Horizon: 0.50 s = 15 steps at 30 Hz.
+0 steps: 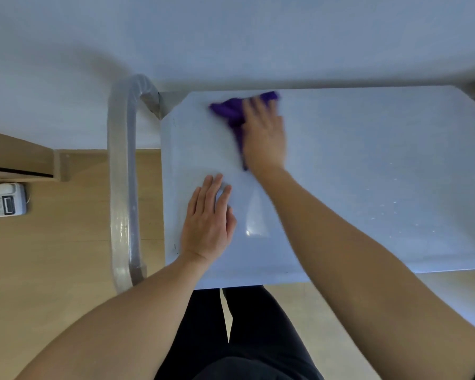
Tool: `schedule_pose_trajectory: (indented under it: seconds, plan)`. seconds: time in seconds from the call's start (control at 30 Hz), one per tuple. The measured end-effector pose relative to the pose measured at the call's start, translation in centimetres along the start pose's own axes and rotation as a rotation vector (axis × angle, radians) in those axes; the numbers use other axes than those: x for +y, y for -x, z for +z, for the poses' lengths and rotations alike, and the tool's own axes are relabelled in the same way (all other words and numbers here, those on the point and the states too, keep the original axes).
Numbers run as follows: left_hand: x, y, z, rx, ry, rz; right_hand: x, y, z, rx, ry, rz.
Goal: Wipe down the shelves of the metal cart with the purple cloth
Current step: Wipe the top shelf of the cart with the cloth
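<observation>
One shelf of the metal cart (368, 160) shows, and it looks partly wiped: little wet spots (390, 207) sit on its right side. One purple cloth (228, 111) lies far left under the right hand (263, 133), fingers flat and together. One left hand (207, 223) rests nearer, fingers straight. Lower shelves are hidden.

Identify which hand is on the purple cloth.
The right hand, pressing the crumpled purple cloth near the far edge; the left hand rests flat on bare metal shelf.
</observation>
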<state>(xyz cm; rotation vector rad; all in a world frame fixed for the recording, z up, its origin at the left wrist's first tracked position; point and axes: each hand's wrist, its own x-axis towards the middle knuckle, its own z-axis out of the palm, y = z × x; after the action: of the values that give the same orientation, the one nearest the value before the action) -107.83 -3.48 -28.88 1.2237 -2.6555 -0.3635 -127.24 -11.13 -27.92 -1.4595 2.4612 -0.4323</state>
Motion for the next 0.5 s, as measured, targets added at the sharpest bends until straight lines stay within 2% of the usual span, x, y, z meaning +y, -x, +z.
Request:
schedule_pose_trajectory:
  seconds: [0.1,0.17,0.2,0.27,0.4,0.5]
  plan:
    - [-0.1,-0.1,0.1,-0.003,-0.001,0.009,6.9,-0.5,-2.9,0.107,0.003,0.325]
    - [-0.2,-0.1,0.1,-0.010,-0.002,0.009,8.7,-0.3,-4.0,0.154,-0.033,0.538]
    - [-0.3,-0.1,0.2,-0.016,-0.003,0.010,8.4,-0.2,-3.8,0.179,-0.026,0.579]
    - [-0.3,-0.1,0.2,-0.017,-0.008,0.007,5.5,0.5,-2.5,0.191,0.012,0.467]
    - [-0.3,-0.2,0.0,-0.005,-0.012,0.000,-1.9,4.7,1.3,0.101,0.015,0.073]
    - [-0.3,-0.2,-0.1,-0.019,-0.019,0.000,-1.5,6.0,1.3,0.030,0.019,-0.138]
